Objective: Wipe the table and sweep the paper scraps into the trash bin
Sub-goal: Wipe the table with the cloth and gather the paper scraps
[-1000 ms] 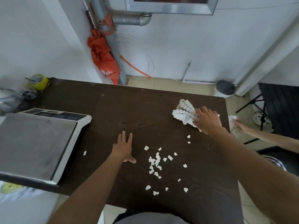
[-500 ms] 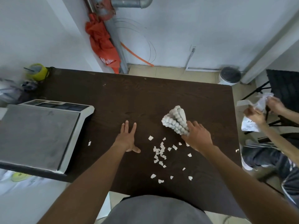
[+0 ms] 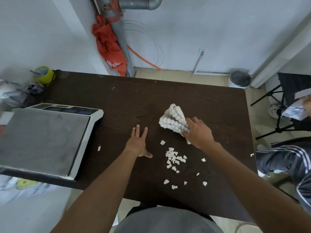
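Dark table [image 3: 210, 105]: right hand [image 3: 199, 132] grips cloth [image 3: 173, 119] above scraps [image 3: 174, 159].

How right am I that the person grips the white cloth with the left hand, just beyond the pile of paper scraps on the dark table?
Wrong hand: the head view shows the right hand gripping the white cloth, just beyond the paper scraps on the dark table.

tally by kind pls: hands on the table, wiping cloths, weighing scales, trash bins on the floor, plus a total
hands on the table: 2 (left hand, right hand)
wiping cloth: 1
weighing scale: 1
trash bin: 1
total: 5
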